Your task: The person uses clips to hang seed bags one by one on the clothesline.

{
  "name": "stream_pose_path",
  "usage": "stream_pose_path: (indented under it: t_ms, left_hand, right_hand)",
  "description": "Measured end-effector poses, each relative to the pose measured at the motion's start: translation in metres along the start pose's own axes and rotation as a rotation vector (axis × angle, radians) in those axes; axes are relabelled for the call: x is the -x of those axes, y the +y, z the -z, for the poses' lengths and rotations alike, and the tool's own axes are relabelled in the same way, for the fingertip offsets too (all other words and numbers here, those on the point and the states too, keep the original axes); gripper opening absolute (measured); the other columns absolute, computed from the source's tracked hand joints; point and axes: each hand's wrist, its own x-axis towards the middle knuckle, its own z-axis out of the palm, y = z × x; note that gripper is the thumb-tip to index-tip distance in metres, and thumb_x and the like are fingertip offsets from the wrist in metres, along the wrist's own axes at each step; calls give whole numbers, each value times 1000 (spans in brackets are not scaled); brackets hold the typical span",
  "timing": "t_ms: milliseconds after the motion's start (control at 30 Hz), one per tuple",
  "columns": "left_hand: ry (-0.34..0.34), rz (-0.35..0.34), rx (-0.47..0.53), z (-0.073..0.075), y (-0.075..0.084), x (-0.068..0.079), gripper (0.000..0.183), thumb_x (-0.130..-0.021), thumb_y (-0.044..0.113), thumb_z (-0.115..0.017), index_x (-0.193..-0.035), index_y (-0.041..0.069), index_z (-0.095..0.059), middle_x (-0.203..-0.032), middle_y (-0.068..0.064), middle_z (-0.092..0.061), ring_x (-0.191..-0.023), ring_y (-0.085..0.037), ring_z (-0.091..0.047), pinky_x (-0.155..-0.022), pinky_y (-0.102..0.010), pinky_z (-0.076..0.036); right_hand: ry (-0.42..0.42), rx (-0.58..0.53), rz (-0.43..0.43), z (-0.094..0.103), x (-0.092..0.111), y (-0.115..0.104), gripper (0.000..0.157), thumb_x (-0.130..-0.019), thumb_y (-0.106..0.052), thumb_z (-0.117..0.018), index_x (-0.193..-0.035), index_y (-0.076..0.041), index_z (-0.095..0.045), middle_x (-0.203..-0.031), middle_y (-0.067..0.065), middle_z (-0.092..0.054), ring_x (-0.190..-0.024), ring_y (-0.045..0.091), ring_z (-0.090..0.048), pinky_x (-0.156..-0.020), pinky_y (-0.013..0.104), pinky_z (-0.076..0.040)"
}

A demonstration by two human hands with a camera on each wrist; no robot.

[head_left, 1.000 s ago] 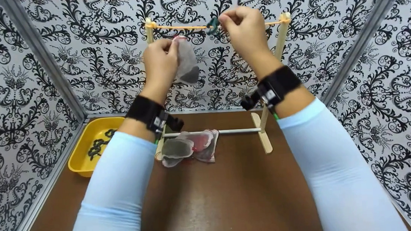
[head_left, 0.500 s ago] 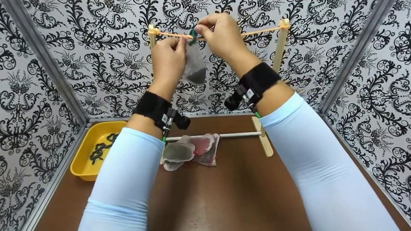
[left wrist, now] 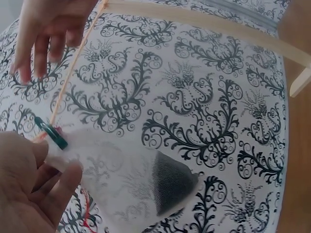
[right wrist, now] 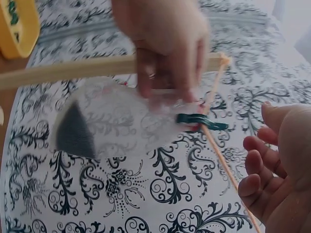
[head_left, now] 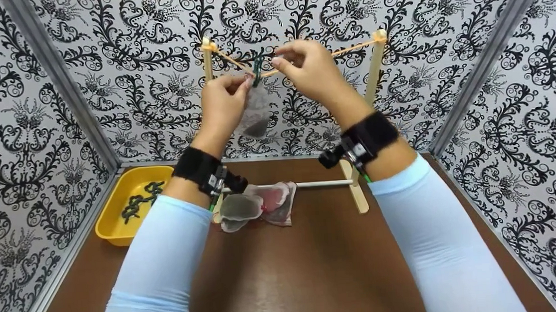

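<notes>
While my left hand (head_left: 222, 104) pinches its top corner, the tea bag (head_left: 255, 116) hangs translucent white with dark leaves bunched low, fastened by a green clip (head_left: 257, 66) to the orange string (head_left: 348, 49). My right hand (head_left: 307, 69) hovers beside it, fingers loosely curled, holding nothing. No writing shows.

A green clip (right wrist: 197, 119) pins the sheer bag (right wrist: 114, 119) to the string (right wrist: 221, 150).

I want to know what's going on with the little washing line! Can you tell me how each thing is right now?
String: pulled down in a V.
Green clip: clamped on string and tea bag.
Tea bag: hanging from the clip.
Left hand: pinching the bag's top.
Right hand: fingers loose, off the clip.
Yellow tray: holds spare clips.
Bag pile: lying flat.
</notes>
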Motion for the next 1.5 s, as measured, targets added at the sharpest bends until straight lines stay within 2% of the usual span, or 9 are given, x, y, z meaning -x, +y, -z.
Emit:
stream_pose_path:
  t_ms: [300,500,700,867,967,1100,1200,1367,1500]
  left_hand:
    - [46,-53,-37,16,-51,25,24,-110,21,-76,-130,8,-80,-115,-9,-79,-97,-20,-73,-82,-27,-66]
    - [65,-52,-136,44,-91,41,25,-109,23,-77,-126,5,-82,-117,-14,-80,-102,-23,-71,-90,-30,-63]
    - [-39,103,-474,103,-149,59,40,-113,36,-67,-138,7,-77,-138,-21,-78,-121,-40,-74,-106,-58,-62]
    - [-126,239,-677,150,-212,65,32,-107,31,-65,-97,2,-72,-90,-18,-72,-76,-33,-66,-63,-45,-57]
    - [-213,297,-801,175,-237,70,26,-100,24,-68,-85,3,-68,-85,-17,-67,-73,-32,-61,-60,-42,-52]
    - [-342,325,-974,195,-248,77,19,-92,13,-66,-87,-4,-71,-95,-28,-70,-85,-41,-64,-78,-52,-58]
    - [-399,389,-999,199,-246,83,18,-93,11,-67,-92,-7,-72,-96,-28,-70,-86,-40,-65,-81,-52,-61]
    - [-415,469,-967,194,-235,95,26,-95,14,-77,-103,-10,-69,-98,-26,-68,-88,-39,-63,-76,-47,-59]
    - [-404,435,-998,190,-241,93,27,-91,10,-77,-102,-12,-66,-96,-28,-66,-87,-40,-63,-73,-46,-59]
  right_hand:
    - [131,-84,84,11,57,55,31,-114,-32,-70,-135,-12,-78,-121,6,-79,-104,13,-70,-93,21,-61]
    - [164,11,78,16,106,116,32,-112,-30,-73,-131,-4,-79,-113,13,-81,-96,23,-73,-81,16,-61]
    - [-4,165,-136,11,149,194,36,-112,-37,-72,-126,-5,-80,-120,18,-82,-110,36,-77,-101,48,-67]
    - [-141,214,-318,-3,176,257,32,-109,-33,-77,-127,-7,-80,-128,19,-82,-116,39,-77,-108,62,-62]
    - [-222,237,-389,-14,186,283,32,-106,-28,-81,-127,-4,-79,-125,21,-82,-110,37,-78,-103,60,-64]
    - [-285,276,-457,-22,197,304,34,-99,-23,-87,-123,-1,-78,-118,20,-82,-103,35,-78,-99,59,-64]
    - [-297,307,-473,-24,201,312,32,-96,-18,-89,-119,0,-77,-116,20,-82,-105,38,-77,-103,61,-62]
    - [-286,321,-491,-25,199,313,28,-95,-12,-89,-116,2,-77,-118,24,-81,-109,42,-76,-107,62,-61]
    - [-290,320,-499,-26,198,312,28,-94,-11,-88,-114,2,-75,-114,23,-79,-106,40,-74,-104,60,-61]
